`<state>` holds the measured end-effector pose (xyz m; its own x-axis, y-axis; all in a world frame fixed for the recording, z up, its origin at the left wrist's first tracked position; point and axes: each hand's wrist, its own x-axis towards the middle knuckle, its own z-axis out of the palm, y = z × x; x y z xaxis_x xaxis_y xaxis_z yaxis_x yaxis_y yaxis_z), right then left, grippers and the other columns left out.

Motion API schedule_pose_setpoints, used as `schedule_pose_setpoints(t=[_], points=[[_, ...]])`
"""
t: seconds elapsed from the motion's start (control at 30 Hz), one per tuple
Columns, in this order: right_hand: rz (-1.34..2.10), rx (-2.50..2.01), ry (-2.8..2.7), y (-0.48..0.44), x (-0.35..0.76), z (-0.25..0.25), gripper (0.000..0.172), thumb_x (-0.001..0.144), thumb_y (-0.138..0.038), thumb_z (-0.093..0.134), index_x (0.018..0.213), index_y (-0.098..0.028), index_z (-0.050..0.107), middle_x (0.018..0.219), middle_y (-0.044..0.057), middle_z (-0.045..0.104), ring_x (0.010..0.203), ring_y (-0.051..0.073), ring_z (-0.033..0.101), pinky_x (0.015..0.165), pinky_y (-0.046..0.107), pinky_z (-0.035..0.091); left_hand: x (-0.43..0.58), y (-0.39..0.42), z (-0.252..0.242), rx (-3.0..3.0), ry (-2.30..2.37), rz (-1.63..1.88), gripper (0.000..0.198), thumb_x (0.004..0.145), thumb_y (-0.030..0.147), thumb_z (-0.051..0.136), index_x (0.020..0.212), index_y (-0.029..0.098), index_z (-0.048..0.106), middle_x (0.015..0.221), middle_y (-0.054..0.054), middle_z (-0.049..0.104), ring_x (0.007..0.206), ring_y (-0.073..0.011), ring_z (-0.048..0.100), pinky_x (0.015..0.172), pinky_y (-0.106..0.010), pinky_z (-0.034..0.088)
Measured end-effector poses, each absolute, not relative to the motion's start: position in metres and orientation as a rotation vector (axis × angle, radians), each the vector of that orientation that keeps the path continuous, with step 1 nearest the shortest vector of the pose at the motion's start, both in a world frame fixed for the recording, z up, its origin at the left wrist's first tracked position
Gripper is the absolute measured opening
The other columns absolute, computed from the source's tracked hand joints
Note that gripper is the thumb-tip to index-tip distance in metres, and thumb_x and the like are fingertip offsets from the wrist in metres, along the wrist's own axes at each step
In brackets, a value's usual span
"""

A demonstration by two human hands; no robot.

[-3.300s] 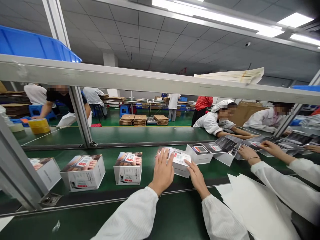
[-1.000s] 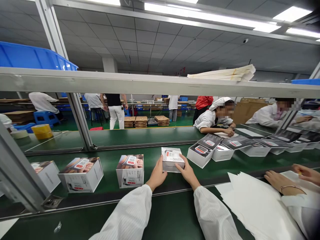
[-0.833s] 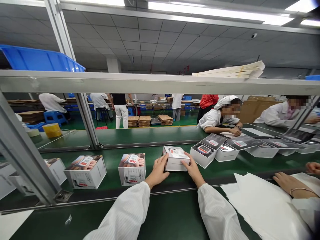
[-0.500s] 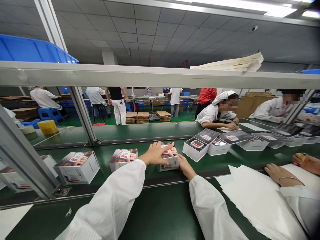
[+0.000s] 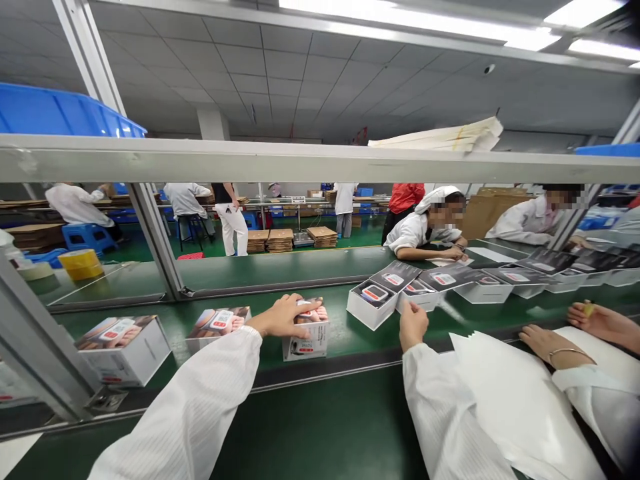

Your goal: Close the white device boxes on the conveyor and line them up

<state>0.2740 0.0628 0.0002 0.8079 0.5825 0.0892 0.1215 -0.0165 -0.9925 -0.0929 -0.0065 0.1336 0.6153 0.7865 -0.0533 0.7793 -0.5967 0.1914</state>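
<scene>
My left hand (image 5: 281, 317) lies over a small printed carton (image 5: 313, 339) on the green conveyor belt, its fingers across the top and its thumb at the front. To the right, my right hand (image 5: 414, 327) is raised by the front of the open white boxes, fingers loosely bent and no object visible in them. Close to it are an open box (image 5: 371, 310) showing a device with a red-edged screen, and another open box (image 5: 420, 300) behind my fingertips. Left of my left hand stand a printed carton (image 5: 217, 327), partly behind my sleeve, and a larger-looking carton (image 5: 127, 350).
A row of open boxes with dark lids (image 5: 515, 275) runs right. White sheets (image 5: 510, 393) lie at front right, beside a co-worker's hands (image 5: 565, 347). A metal post (image 5: 45, 333) and an overhead rail (image 5: 300, 160) frame the belt. Yellow tape (image 5: 81, 265) sits at far left.
My right hand has left the carton's side and moved right, to the open boxes. My left hand stays on the carton. The whole view has shifted, so things appear farther left.
</scene>
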Motion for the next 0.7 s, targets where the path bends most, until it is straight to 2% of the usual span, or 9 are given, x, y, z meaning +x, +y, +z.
schedule_pose_setpoints(t=[0.17,0.3,0.4,0.5,0.57,0.7], points=[[0.716,-1.465,-0.659,0.103,0.282,0.004,0.042,0.062,-0.052,0.066,0.085,-0.016,0.070,0.076,0.008,0.070,0.085,0.028,0.065,0.080,0.043,0.049,-0.112,-0.011,0.130,2.653,1.321,0.062,0.083,0.080,0.058,0.067,0.150,0.045,0.027,0.144,-0.010,0.040,0.130,-0.0392,0.040,0.104,-0.054,0.033],[0.805,-1.367,-0.740,0.108,0.269,0.006,0.036,0.060,-0.046,0.070,0.083,-0.018,0.069,0.076,0.006,0.070,0.083,0.025,0.065,0.080,0.040,0.048,-0.111,-0.022,0.126,2.733,1.454,0.160,0.083,0.082,0.065,0.063,0.152,0.041,0.026,0.156,-0.011,0.028,0.143,-0.0434,0.019,0.111,-0.065,0.016],[0.795,-1.307,-0.814,0.101,0.259,0.003,0.037,0.059,-0.046,0.071,0.084,-0.018,0.068,0.078,0.005,0.070,0.085,0.024,0.064,0.078,0.034,0.049,-0.093,-0.037,0.122,2.830,1.490,0.445,0.072,0.088,0.058,0.059,0.151,0.038,0.030,0.158,-0.010,0.025,0.146,-0.0402,0.014,0.113,-0.064,0.014],[0.764,-1.258,-0.887,0.087,0.248,-0.001,0.044,0.064,-0.047,0.066,0.096,-0.016,0.067,0.089,0.007,0.071,0.089,0.025,0.064,0.077,0.033,0.049,-0.067,-0.055,0.115,2.910,1.436,0.791,0.060,0.091,0.041,0.060,0.147,0.033,0.040,0.154,-0.009,0.031,0.145,-0.0361,0.019,0.116,-0.061,0.016],[0.715,-1.257,-0.983,0.075,0.242,-0.002,0.045,0.071,-0.046,0.060,0.105,-0.016,0.067,0.100,0.009,0.072,0.095,0.027,0.063,0.083,0.036,0.049,-0.050,-0.066,0.108,2.914,1.380,0.972,0.055,0.092,0.030,0.058,0.145,0.030,0.042,0.153,-0.010,0.033,0.145,-0.0339,0.021,0.116,-0.059,0.019],[0.483,-1.417,-1.373,0.048,0.226,0.000,0.052,0.087,-0.039,0.039,0.131,-0.021,0.060,0.127,0.011,0.063,0.115,0.029,0.058,0.100,0.043,0.042,-0.022,-0.075,0.087,2.827,1.348,1.137,0.061,0.092,0.020,0.052,0.149,0.025,0.033,0.156,-0.012,0.025,0.146,-0.0313,0.019,0.115,-0.053,0.028]])
